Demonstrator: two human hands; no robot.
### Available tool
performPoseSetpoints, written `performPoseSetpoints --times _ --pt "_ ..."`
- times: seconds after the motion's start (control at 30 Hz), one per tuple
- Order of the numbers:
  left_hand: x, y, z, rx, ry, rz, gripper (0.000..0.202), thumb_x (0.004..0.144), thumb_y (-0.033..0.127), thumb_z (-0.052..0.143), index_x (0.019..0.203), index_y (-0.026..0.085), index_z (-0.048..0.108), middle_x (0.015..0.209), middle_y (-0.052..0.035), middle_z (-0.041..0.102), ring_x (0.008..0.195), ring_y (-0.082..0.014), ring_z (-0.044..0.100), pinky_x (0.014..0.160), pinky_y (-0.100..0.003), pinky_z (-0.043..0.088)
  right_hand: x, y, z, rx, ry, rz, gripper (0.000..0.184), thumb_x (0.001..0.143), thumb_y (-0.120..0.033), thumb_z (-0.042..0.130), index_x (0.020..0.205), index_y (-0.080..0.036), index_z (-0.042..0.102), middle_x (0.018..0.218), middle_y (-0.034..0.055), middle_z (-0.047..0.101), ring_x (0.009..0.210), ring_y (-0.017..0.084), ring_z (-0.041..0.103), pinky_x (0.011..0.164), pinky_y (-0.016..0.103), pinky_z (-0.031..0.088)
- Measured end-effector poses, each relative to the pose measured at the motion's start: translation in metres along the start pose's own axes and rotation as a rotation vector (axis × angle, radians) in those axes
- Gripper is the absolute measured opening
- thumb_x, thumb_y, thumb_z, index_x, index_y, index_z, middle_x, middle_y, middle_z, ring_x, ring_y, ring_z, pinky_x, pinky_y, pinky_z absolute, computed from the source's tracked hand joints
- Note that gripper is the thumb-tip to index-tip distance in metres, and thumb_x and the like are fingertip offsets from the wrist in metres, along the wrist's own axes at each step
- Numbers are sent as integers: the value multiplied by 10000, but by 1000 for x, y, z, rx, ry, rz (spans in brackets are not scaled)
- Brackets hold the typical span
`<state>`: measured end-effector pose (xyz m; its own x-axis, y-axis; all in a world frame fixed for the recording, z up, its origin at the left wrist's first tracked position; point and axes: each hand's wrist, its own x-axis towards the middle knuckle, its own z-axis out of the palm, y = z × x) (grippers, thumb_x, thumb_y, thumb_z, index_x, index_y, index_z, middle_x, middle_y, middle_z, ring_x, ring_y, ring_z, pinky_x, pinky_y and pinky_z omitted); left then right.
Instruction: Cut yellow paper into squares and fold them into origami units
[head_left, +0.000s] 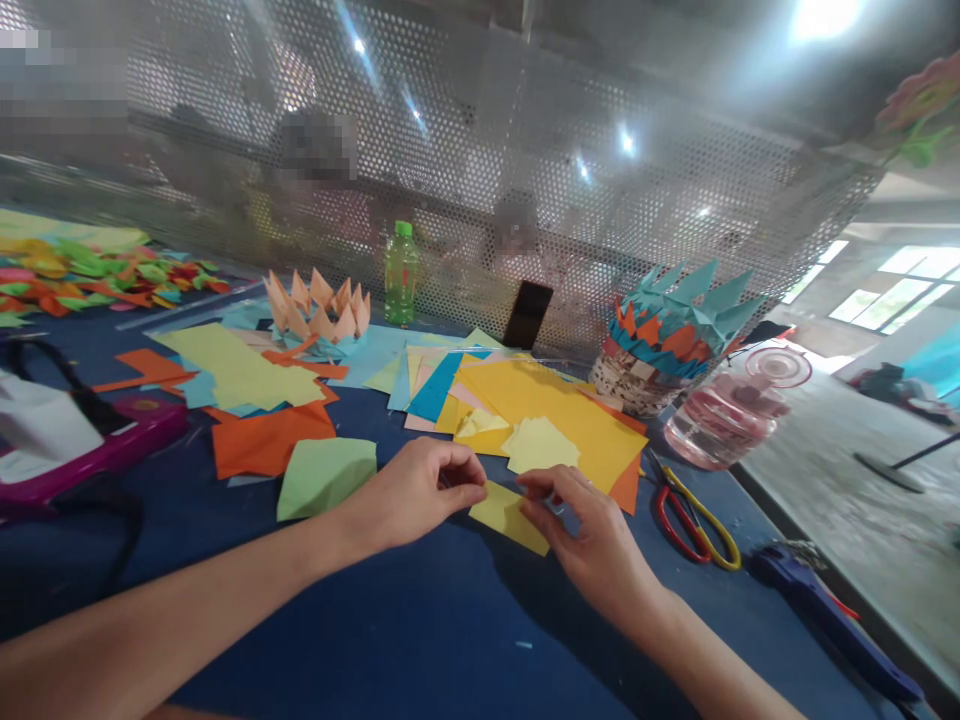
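A small yellow paper piece [508,518] lies between my two hands, low over the blue table. My left hand [427,490] is closed in a pinch at its left end, thumb against forefinger. Around its right part my right hand [589,525] is curled, with thumb and fingertips at the paper. Just beyond are a small pale yellow folded piece [480,424] and a stack of pale yellow paper pieces [541,446], both on larger golden yellow sheets [592,420]. A light green paper square [326,480] lies left of my left hand, partly behind my forearm.
Scissors [697,520] and a blue-handled tool [832,620] lie at the right. Behind them stand a pink clear jar [724,420] and a paper-decorated pot [637,365]. A peach paper crown [319,310], green bottle [401,275] and phone [528,314] stand before the perforated panel [465,130]. A magenta device [142,430] is left.
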<state>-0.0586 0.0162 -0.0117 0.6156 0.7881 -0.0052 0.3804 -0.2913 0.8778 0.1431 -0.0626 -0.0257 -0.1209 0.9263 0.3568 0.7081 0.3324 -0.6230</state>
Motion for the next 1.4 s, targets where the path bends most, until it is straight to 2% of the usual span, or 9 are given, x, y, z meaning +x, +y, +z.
performPoseSetpoints --times 0.07,0.13,0.27,0.43,0.57,1.0,1.13,1.27,1.4 --pt "-2 1 1 12 5 7 167 766 328 584 750 169 634 663 7 619 631 -132 548 583 -227 405 0 -2 0 -15 46 -22 170 860 -263 610 1025 -226 602 917 32 643 879 182 570 771 288 436" --pt "-3 3 3 11 8 5 168 767 329 583 752 172 640 673 5 626 634 -133 549 580 -226 404 0 -3 0 -36 66 -23 92 842 -287 641 895 -218 613 845 23 646 832 182 576 744 288 436" --pt "-3 6 3 -41 -18 -5 185 763 346 607 766 166 646 665 11 617 631 -123 542 585 -217 407 -1 -2 0 -68 84 -22 145 841 -262 643 714 -208 601 700 6 625 725 168 574 665 274 426" --pt "1 4 2 -198 -102 -26 290 822 414 552 877 145 643 761 -18 643 665 -122 560 597 -220 436 -1 0 0 -54 125 -74 121 857 -180 602 742 -207 629 708 8 644 717 162 579 655 271 432" --pt "1 1 2 -203 -134 -21 244 787 367 613 882 146 648 725 -5 631 671 -121 557 613 -220 435 -1 0 1 -52 139 -122 129 864 -162 583 750 -201 628 710 9 640 719 162 573 652 273 432" --pt "3 -1 2 -308 -166 -56 253 778 373 619 868 137 631 683 1 628 633 -119 570 568 -223 440 -2 -3 1 -29 141 -156 140 886 -136 550 782 -200 618 736 12 638 737 157 552 672 277 431" --pt "3 0 4 -281 -151 -64 212 777 323 605 864 131 626 663 5 618 623 -117 568 574 -228 438 -2 -3 2 -33 142 -176 138 888 -140 547 784 -198 618 734 18 637 738 161 551 670 285 431" --pt "-1 2 6 -241 -95 -14 189 743 227 608 906 132 622 784 -23 656 727 -138 603 669 -256 465 -3 -5 3 -60 139 -217 150 894 -129 532 785 -195 612 724 19 632 735 162 544 671 291 419" --pt "-6 6 2 -267 -144 50 337 728 154 586 1065 146 588 949 -52 675 818 -154 619 715 -268 479 -4 -7 5 -120 123 -252 173 900 -118 517 771 -196 601 706 15 631 722 163 523 670 300 396"
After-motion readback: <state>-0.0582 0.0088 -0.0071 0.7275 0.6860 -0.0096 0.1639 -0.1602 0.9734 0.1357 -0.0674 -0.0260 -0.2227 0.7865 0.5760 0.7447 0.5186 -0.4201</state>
